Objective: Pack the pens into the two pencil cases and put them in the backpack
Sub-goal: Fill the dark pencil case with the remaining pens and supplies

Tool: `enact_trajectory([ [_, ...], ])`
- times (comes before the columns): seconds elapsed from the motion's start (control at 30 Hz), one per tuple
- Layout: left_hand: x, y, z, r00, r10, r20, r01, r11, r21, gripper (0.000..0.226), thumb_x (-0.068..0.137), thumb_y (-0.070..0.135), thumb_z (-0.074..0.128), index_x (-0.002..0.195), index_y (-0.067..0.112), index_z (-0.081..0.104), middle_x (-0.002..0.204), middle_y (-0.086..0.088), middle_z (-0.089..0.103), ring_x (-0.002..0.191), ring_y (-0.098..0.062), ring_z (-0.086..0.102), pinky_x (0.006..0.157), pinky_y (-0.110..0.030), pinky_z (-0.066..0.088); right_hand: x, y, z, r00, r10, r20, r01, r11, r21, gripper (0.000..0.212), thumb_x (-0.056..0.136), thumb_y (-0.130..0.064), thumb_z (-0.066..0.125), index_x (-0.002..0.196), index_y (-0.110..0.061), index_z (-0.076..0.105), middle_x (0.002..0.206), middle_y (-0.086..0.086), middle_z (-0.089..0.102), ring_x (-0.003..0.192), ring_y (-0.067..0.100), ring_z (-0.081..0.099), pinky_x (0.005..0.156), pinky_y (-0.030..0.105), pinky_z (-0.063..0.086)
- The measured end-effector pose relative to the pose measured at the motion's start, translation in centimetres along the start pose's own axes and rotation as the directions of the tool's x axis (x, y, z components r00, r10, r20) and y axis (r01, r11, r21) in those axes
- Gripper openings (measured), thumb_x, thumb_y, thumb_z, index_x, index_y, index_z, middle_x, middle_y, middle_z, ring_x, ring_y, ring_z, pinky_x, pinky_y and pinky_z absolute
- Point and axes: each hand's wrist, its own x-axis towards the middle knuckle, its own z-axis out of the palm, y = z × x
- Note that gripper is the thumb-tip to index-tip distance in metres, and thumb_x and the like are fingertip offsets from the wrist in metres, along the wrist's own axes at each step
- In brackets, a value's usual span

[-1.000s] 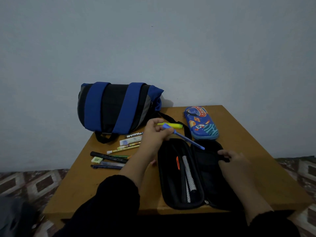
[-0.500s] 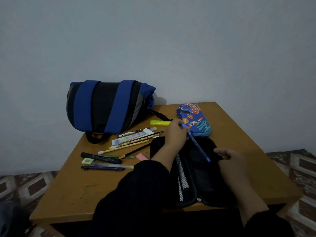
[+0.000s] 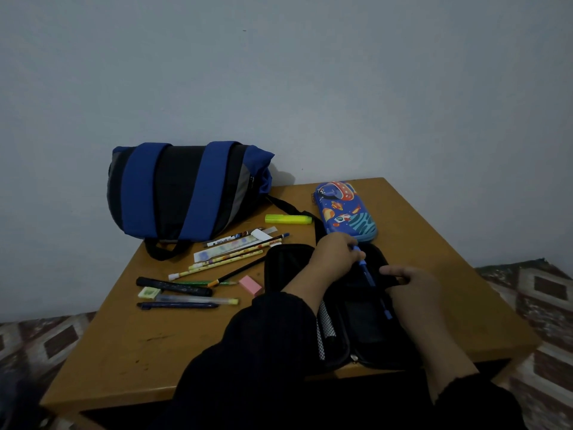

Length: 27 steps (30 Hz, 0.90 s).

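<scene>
cloth bags and plastic pens on a worn wooden table.
the table (image 3: 130, 346) is smooth brown wood, scuffed with dark marks. the backpack (image 3: 183, 190) is matt woven cloth with blue straps. the black case (image 3: 369, 333) looks like matt fabric with a mesh pocket; the blue case (image 3: 345, 212) has a glossy printed shell. the highlighter (image 3: 288, 219) is plastic, the wall (image 3: 279, 72) matt painted.

Your dark, near-black long sleeves (image 3: 263, 352) cover both arms to the wrists; the fabric looks finely ribbed, and both hands are bare.
</scene>
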Motion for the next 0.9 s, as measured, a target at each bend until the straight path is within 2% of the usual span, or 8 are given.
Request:
enact_trajectory([
  [0.1, -0.3, 0.1, 0.4, 0.996, 0.047, 0.072, -0.056, 0.991, 0.125, 0.037, 0.089, 0.026, 0.066, 0.123, 0.009, 0.064, 0.123, -0.009, 0.062, 0.115, -0.021, 0.054, 0.089, -0.03, 0.046, 0.1, 0.0, 0.0, 1.0, -0.011, -0.005, 0.01, 0.999, -0.03, 0.045, 0.077, 0.015, 0.047, 0.099, -0.016, 0.07, 0.097, 0.011, 0.064, 0.066, 0.02, 0.059, 0.047, 0.025, 0.038],
  [0.2, -0.4, 0.1, 0.3, 0.993, 0.064, 0.097, -0.077, 0.987, 0.142, 0.039, 0.089, 0.026, 0.067, 0.124, 0.011, 0.063, 0.123, -0.007, 0.063, 0.114, -0.018, 0.055, 0.089, -0.028, 0.046, 0.1, 0.0, 0.0, 1.0, -0.013, -0.002, 0.013, 0.999, -0.044, 0.044, 0.078, 0.016, 0.047, 0.097, -0.018, 0.069, 0.094, 0.011, 0.064, 0.063, 0.019, 0.057, 0.047, 0.026, 0.038],
  [0.33, -0.5, -0.1, 0.2, 0.99, 0.093, 0.104, -0.11, 0.981, 0.163, 0.039, 0.089, 0.026, 0.066, 0.126, 0.011, 0.062, 0.126, -0.006, 0.062, 0.118, -0.018, 0.054, 0.092, -0.028, 0.044, 0.1, -0.1, 0.0, 0.999, -0.036, -0.001, 0.036, 0.997, -0.062, 0.044, 0.076, 0.015, 0.048, 0.098, -0.016, 0.07, 0.101, 0.013, 0.066, 0.076, 0.024, 0.061, 0.049, 0.025, 0.038],
  [0.47, -0.7, -0.2, 0.4, 0.987, 0.123, 0.099, -0.14, 0.972, 0.191, 0.043, 0.09, 0.026, 0.065, 0.129, 0.01, 0.059, 0.129, -0.008, 0.059, 0.12, -0.021, 0.052, 0.096, -0.03, 0.044, -0.1, -0.1, 0.0, 0.999, -0.041, -0.014, 0.04, 0.996, -0.076, 0.043, 0.077, 0.014, 0.048, 0.099, -0.015, 0.07, 0.102, 0.013, 0.066, 0.07, 0.018, 0.057, 0.047, 0.024, 0.036],
  [0.6, -1.9, -0.5, -0.6, 0.987, 0.154, -0.051, -0.155, 0.988, -0.019, 0.042, 0.092, 0.017, 0.062, 0.132, 0.008, 0.055, 0.12, -0.009, 0.056, 0.11, -0.021, 0.053, 0.092, -0.027, 0.042, -0.3, -0.1, -0.1, 0.999, -0.051, -0.003, 0.051, 0.996, -0.073, 0.042, 0.079, 0.012, 0.047, 0.104, -0.014, 0.069, 0.099, 0.007, 0.061, 0.068, 0.009, 0.055, 0.047, 0.024, 0.038],
  [0.7, -2.9, -1.7, -2.5, 0.979, 0.087, -0.182, -0.115, 0.982, -0.15, 0.036, 0.092, 0.011, 0.059, 0.129, 0.01, 0.059, 0.118, -0.006, 0.06, 0.106, -0.015, 0.055, 0.093, -0.024, 0.043, -0.4, 0.0, -0.2, 0.997, -0.071, -0.005, 0.071, 0.995, -0.068, 0.036, 0.083, 0.008, 0.049, 0.104, -0.013, 0.069, 0.093, 0.005, 0.062, 0.067, 0.008, 0.054, 0.051, 0.024, 0.042],
  [0.8, -4.0, -4.2, -5.0, 0.951, 0.039, -0.308, -0.071, 0.993, -0.094, 0.026, 0.093, 0.008, 0.056, 0.117, 0.007, 0.066, 0.108, -0.002, 0.064, 0.098, -0.01, 0.054, 0.084, -0.018, 0.039, -0.4, 0.0, -0.1, 0.995, -0.103, -0.018, 0.101, 0.992, -0.073, 0.03, 0.085, 0.002, 0.05, 0.098, -0.016, 0.07, 0.082, 0.006, 0.065, 0.066, 0.022, 0.059, 0.057, 0.029, 0.046],
  [0.9, -4.8, -7.6, -7.5, 0.885, -0.1, -0.454, 0.08, 0.995, -0.062, 0.027, 0.096, 0.009, 0.051, 0.118, 0.013, 0.067, 0.121, -0.001, 0.062, 0.096, -0.01, 0.056, 0.085, -0.02, 0.046, -0.2, 0.1, 0.3, 0.987, -0.157, -0.034, 0.152, 0.981, -0.118, 0.027, 0.085, -0.001, 0.052, 0.098, -0.014, 0.072, 0.09, 0.01, 0.067, 0.066, 0.02, 0.058, 0.057, 0.029, 0.045],
])
